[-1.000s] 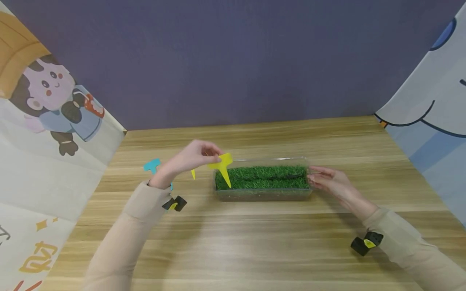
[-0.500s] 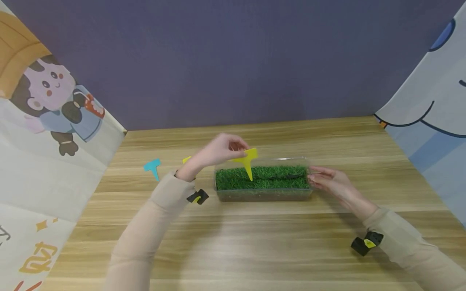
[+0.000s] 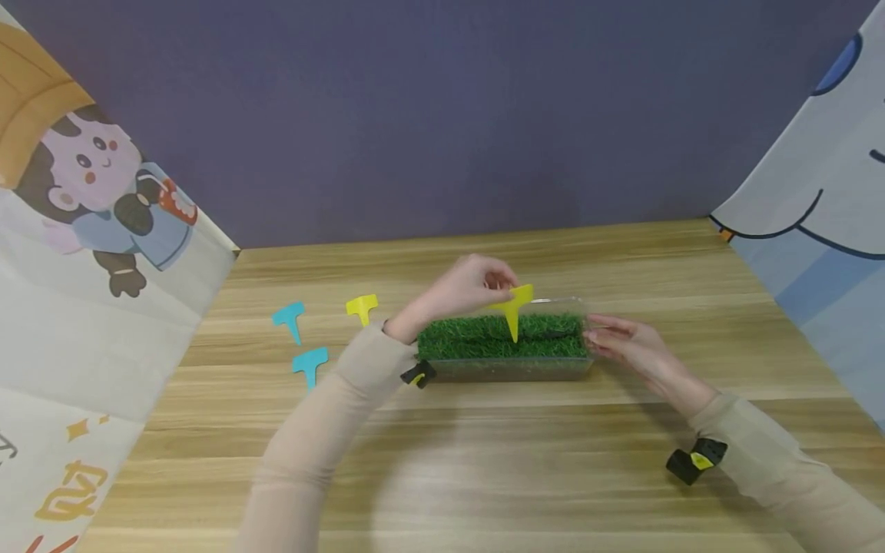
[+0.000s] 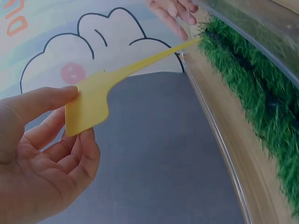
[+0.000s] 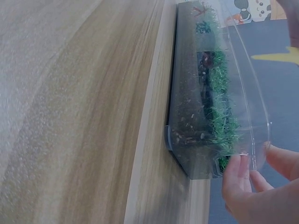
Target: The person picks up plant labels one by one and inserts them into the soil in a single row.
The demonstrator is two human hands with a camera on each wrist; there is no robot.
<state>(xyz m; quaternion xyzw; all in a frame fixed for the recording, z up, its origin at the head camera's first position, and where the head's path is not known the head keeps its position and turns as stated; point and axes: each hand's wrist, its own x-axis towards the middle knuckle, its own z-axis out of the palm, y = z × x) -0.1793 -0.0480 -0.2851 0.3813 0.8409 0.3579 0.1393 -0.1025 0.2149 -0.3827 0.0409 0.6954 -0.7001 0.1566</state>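
My left hand [image 3: 470,288] pinches a yellow T-shaped plant label [image 3: 515,304] by its wide head, the pointed stem aimed down at the artificial grass [image 3: 473,349]. In the right wrist view the label's tip [image 5: 257,57] hangs apart from the grass. The grass lies in two strips over dark soil inside a long clear plastic box [image 3: 512,372], with a dark groove between them. At the box's right end my right hand [image 3: 639,353] grips the clear wall; in the right wrist view its thumb and fingers [image 5: 236,182] stand on either side of the rim.
Left of the box lie another yellow plant label [image 3: 362,306] and two blue ones [image 3: 289,319], [image 3: 310,364] on the wooden table [image 3: 553,476]. A dark partition [image 3: 470,123] rises behind, with cartoon-printed sheets [image 3: 111,184] at both sides.
My left hand has carried the yellow label rightward, from over the box's left end to right of its middle. The labels at the left came into fuller view. My right hand stayed put.
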